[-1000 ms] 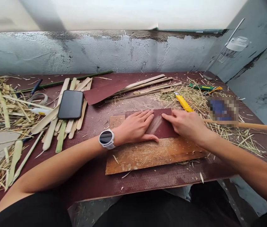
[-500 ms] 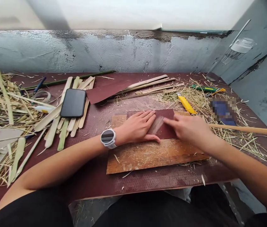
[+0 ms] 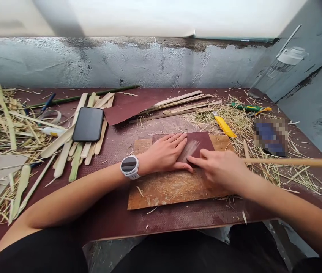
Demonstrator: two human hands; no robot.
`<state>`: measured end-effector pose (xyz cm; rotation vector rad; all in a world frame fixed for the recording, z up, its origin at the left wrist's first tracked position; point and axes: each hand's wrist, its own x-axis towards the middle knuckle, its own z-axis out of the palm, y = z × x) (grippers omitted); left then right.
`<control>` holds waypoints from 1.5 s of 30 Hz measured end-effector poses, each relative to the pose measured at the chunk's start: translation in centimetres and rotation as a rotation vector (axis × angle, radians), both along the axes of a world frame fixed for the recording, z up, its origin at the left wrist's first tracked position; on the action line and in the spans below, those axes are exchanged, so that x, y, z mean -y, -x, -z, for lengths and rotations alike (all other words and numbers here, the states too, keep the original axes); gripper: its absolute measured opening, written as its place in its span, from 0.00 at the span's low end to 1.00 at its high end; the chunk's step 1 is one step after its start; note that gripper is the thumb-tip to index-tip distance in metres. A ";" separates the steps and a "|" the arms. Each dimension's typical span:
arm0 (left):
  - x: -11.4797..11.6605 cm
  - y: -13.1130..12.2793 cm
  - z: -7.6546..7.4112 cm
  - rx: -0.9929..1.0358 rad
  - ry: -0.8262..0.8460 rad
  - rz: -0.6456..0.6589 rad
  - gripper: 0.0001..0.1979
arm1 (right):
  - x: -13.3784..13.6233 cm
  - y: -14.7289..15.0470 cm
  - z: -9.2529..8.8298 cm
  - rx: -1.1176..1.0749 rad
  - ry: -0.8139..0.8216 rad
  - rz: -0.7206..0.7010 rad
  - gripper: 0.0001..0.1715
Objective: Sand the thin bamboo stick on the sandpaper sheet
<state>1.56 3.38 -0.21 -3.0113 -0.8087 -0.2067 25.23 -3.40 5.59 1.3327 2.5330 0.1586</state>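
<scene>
L hand point(image 3: 166, 153) flat, pinning sandpaper point(image 3: 199, 142); R hand point(image 3: 220, 167) grips stick point(image 3: 292, 162), long axis toward 3 o'clock, tip on sheet.

Dark red sandpaper point(image 3: 198, 144), yellow knife point(image 3: 224, 126), black phone point(image 3: 88, 124).

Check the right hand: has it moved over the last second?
Yes. The right hand has slid toward the person and leftward along the sandpaper, dragging the long stick with it; the wooden board stays put.

Soft daylight from above, edges warped, right hand point(image 3: 220, 167) blurred.
</scene>
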 end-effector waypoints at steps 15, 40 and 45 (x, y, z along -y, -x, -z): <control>0.2 -0.1 -0.4 -0.032 0.022 -0.014 0.62 | -0.3 0.9 0.0 0.043 -0.140 0.122 0.27; 0.1 0.0 -0.4 -0.018 0.021 -0.020 0.61 | -0.5 1.3 -0.1 0.030 -0.105 0.123 0.25; 0.1 0.0 -0.3 -0.039 0.023 -0.014 0.61 | 0.1 1.8 0.1 -0.035 -0.006 0.034 0.27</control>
